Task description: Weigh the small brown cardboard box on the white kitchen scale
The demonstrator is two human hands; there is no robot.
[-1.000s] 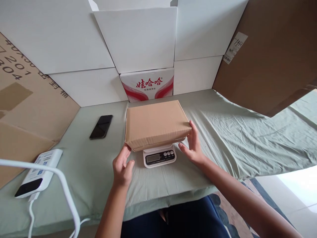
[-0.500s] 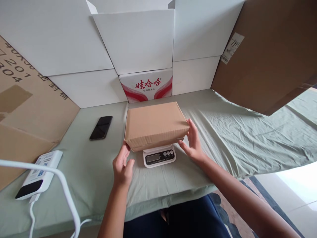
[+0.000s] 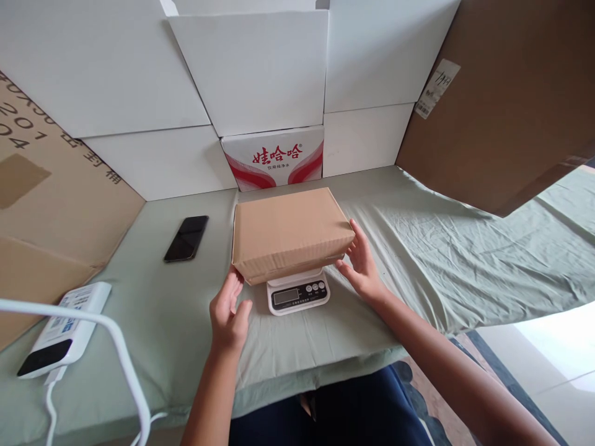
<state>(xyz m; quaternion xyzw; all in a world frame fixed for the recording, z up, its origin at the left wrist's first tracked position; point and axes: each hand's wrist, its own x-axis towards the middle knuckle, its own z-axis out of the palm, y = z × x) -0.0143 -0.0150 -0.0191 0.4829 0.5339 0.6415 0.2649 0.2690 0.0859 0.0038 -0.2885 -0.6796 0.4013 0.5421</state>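
"What's between the left fingers (image 3: 229,290) and the right fingers (image 3: 361,243)?"
"The box (image 3: 292,226), over the back of the scale (image 3: 300,294)."
"And left of the left fingers?"
"The phone (image 3: 186,238), farther forward; the gadget (image 3: 67,328) with its cable (image 3: 49,402), well out and nearer the body."
"Past both, straight ahead?"
"Cartons (image 3: 274,170), behind the box, at the cloth's (image 3: 160,347) far side."

left hand (image 3: 230,313) and right hand (image 3: 363,271) touching brown box (image 3: 292,230), white scale (image 3: 298,295) partly beneath, dark phone (image 3: 186,238) on cloth (image 3: 158,310)
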